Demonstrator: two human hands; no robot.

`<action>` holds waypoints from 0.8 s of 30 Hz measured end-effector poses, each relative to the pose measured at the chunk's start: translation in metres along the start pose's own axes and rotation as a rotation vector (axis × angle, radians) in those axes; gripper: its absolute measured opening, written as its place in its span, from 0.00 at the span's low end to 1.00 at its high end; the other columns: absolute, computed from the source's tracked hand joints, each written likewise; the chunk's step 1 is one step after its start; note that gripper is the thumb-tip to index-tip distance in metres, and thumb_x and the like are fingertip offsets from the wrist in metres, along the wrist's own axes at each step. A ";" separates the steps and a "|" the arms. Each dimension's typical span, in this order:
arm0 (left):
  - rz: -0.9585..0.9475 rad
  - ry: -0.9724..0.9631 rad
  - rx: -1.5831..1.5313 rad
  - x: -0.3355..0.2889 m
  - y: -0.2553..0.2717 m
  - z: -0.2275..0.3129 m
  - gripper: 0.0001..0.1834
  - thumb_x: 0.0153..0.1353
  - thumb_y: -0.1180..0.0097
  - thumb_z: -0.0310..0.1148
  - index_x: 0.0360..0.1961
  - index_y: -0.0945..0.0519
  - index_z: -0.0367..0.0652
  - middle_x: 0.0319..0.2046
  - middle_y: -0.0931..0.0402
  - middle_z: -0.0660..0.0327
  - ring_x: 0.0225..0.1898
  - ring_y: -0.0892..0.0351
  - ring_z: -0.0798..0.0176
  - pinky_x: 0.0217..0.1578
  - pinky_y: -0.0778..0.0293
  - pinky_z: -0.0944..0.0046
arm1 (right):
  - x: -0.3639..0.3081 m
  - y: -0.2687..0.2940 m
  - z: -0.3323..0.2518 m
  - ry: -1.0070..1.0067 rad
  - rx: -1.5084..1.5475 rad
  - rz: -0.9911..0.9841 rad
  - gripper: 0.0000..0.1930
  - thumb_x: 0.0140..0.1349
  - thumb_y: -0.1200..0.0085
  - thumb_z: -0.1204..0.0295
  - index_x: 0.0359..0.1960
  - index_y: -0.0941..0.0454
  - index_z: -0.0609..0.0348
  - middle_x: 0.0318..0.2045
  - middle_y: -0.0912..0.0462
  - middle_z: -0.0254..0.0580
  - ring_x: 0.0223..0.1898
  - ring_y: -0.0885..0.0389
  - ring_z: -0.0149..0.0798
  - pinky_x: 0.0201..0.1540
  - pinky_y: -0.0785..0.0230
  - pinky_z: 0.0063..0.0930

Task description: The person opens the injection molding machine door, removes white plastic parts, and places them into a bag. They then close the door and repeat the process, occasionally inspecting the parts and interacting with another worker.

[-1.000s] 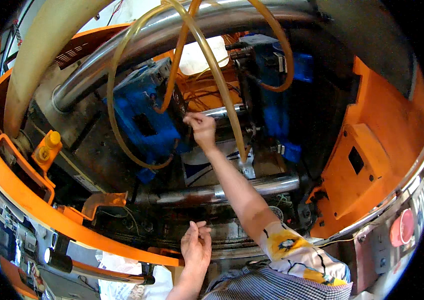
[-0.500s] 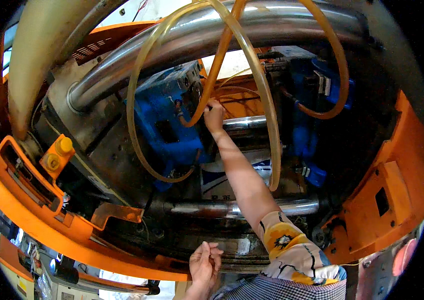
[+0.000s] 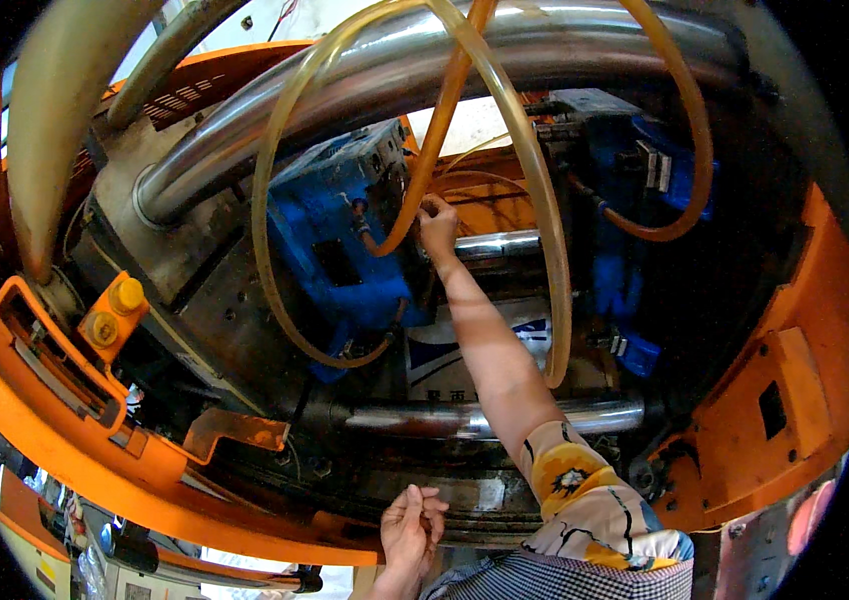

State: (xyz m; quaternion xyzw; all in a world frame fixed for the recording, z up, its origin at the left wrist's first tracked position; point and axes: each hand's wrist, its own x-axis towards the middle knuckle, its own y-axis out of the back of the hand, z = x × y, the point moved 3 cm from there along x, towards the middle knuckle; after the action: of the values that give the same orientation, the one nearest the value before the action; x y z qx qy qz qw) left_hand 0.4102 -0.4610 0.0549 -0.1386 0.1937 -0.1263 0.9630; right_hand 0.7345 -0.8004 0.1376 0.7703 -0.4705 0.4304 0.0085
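My right arm reaches far into an orange-framed machine, past the looped hoses. At its end my right hand (image 3: 439,228) is bent closed beside the inner face of the left blue mould block (image 3: 320,225). Its fingertips are partly hidden against that dark face, so anything between them cannot be made out. An amber hose (image 3: 442,110) runs down just left of the hand to a fitting on the block. Nearer to me, my left hand (image 3: 410,528) hovers by the machine's front edge, fingers loosely curled in and nothing visible in it.
Facing the left block is a second blue mould block (image 3: 617,240). A clear yellowish hose (image 3: 535,190) loops in front of my right forearm. Polished steel bars (image 3: 585,416) cross the opening, and a printed sheet (image 3: 435,360) lies below. An orange frame (image 3: 245,525) curves along the front.
My right hand has shifted slightly right, a little away from the left mould block. My left hand stays in nearly the same place. The whole view has shifted slightly.
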 end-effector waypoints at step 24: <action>0.008 0.030 0.029 -0.004 0.003 0.000 0.17 0.64 0.55 0.43 0.31 0.27 0.37 0.18 0.27 0.60 0.11 0.38 0.73 0.10 0.43 0.75 | 0.003 -0.002 -0.010 -0.170 0.223 -0.032 0.08 0.48 0.41 0.80 0.32 0.21 0.63 0.27 0.19 0.38 0.31 0.23 0.31 0.36 0.32 0.22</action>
State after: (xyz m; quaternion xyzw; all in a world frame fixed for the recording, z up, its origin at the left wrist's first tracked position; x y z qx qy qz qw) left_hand 0.4072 -0.4567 0.0554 -0.1222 0.2066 -0.1274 0.9624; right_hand 0.7296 -0.7969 0.1469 0.8075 -0.4065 0.4130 -0.1103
